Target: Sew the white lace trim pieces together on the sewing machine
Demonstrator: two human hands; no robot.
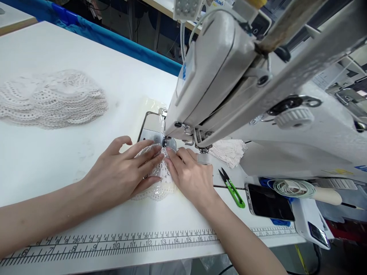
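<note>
A small piece of white lace lies on the white table under the head of a white sewing machine. My left hand lies flat on the lace's left part, fingers stretched toward the presser foot. My right hand presses on the lace's right part, fingers extended and close together, tips just before the foot. More white lace lies behind the needle area, to the right.
A stack of white lace pieces sits at the left of the table. Green thread snips and a dark phone lie right of my right hand. A printed ruler runs along the table's near edge.
</note>
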